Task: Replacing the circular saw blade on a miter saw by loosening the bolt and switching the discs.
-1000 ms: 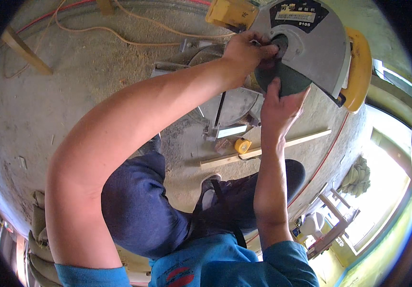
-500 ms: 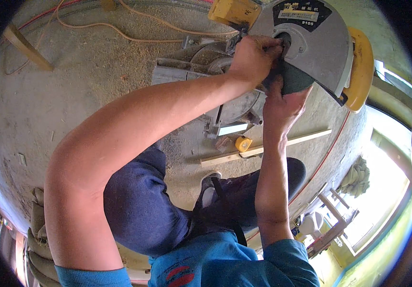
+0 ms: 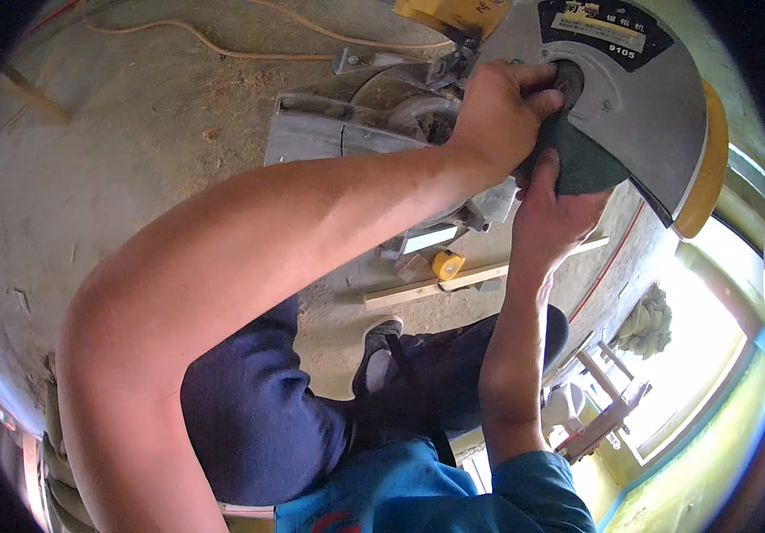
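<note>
A miter saw stands in front of me, its grey blade guard (image 3: 658, 111) raised at the upper right. From under the guard shows part of a dark green disc (image 3: 585, 162), its full outline hidden by the guard. My right hand (image 3: 553, 211) grips the disc's lower edge, thumb on the near face and fingers behind. My left hand (image 3: 502, 107) is closed at the round opening (image 3: 569, 82) in the guard's middle, thumb and fingertips pinched at the hub. What they pinch is too covered to make out.
The saw's grey base (image 3: 307, 129) rests on a dusty floor. Near my foot lie a yellow tape measure (image 3: 447, 265) and a long wood strip (image 3: 400, 293). An orange cord (image 3: 249, 55) runs along the back. Sacks (image 3: 645, 322) and a wooden frame (image 3: 609, 409) stand at the right.
The view has shifted, so the saw and both hands sit farther right. Both hands keep to the hub and the disc, and more of the disc shows between them.
</note>
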{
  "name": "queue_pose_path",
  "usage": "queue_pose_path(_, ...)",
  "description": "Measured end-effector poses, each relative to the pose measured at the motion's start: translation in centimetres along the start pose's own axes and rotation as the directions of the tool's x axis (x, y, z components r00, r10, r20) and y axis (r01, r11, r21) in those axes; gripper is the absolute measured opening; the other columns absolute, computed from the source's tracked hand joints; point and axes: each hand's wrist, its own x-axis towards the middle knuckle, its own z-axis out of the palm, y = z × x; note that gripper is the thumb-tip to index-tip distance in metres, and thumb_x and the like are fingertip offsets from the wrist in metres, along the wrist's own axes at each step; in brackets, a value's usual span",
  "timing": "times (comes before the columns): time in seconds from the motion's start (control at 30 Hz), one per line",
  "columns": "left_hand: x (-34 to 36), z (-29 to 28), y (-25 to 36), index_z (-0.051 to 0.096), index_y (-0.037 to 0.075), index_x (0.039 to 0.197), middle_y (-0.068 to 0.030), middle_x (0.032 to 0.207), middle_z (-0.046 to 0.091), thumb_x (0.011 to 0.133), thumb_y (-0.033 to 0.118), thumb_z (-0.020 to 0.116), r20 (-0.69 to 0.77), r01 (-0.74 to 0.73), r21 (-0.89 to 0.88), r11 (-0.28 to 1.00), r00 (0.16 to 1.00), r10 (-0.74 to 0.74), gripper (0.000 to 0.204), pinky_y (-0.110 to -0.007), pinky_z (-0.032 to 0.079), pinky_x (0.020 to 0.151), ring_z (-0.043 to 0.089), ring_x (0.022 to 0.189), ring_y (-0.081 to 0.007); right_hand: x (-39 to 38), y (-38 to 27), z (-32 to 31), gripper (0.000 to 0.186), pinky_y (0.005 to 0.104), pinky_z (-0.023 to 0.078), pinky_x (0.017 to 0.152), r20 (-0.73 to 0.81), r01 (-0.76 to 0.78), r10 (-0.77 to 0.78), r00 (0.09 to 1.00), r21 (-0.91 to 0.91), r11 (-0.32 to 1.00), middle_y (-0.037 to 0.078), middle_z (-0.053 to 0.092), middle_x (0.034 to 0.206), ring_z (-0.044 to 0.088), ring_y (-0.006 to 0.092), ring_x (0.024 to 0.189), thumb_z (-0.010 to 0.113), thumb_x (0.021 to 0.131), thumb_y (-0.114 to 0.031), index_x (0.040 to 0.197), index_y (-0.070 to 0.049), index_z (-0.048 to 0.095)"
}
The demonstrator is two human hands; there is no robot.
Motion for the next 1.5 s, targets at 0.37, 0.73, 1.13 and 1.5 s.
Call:
queue_pose_path(0.37,1.4,-1.4,-1.1,0.067,0.003,0.116,-0.0125,0.097,0.072,0.087,0.016,0.069,0.081,-0.128,0.13,0.983,0.99,0.118,0.032,-0.029,0.051,0.078,0.066,0.087,-0.0141,-0.2,0.2,-0.3,0.036,0.0253,0.049,0.043,0.011,0.01,-0.011,1.0,0.094,0.996,0.014,0.065,0.083,0.061,0.015,0.052,0.065,0.087,-0.006,0.115,0.003,0.045)
queue_pose_path(0.73,2.2,-3.1,-1.5,0.061,0.003,0.126,-0.0119,0.108,0.069,0.085,0.011,0.07,0.319,-0.193,0.131,0.972,0.937,0.143,0.042,-0.029,0.049,0.088,0.064,0.098,-0.0171,-1.2,-1.4,-1.7,0.036,0.0241,0.049,0.057,0.161,-0.249,0.226,0.961,0.142,0.958,0.009,0.066,0.084,0.061,0.0119,0.064,0.074,0.084,-0.014,0.111,-0.001,0.053)
queue_pose_path(1.13,-2.9,-6.9,8.4,0.062,0.013,0.101,0.0002,0.091,0.057,0.091,0.053,0.059,0.255,0.665,-0.168,0.728,0.742,-0.62,0.042,-0.03,0.038,0.079,0.049,0.084,-0.012,-4.0,-6.0,-0.4,0.034,0.0288,0.05,0.069,0.373,-0.028,-0.146,0.916,0.424,0.905,0.009,0.06,0.107,0.059,0.0193,0.082,0.072,0.08,-0.004,0.113,-0.006,0.063)
queue_pose_path(1.5,-7.6,-4.3,13.4,0.061,0.007,0.112,-0.0011,0.102,0.062,0.097,0.034,0.057,0.355,0.708,0.008,0.707,0.659,-0.664,0.031,-0.029,0.042,0.087,0.054,0.097,-0.0106,-2.4,-4.5,-5.1,0.012,0.0295,0.052,0.07,0.236,0.002,-0.164,0.958,0.564,0.826,0.01,0.063,0.088,0.064,0.0196,0.079,0.065,0.085,0.003,0.096,-0.001,0.066)
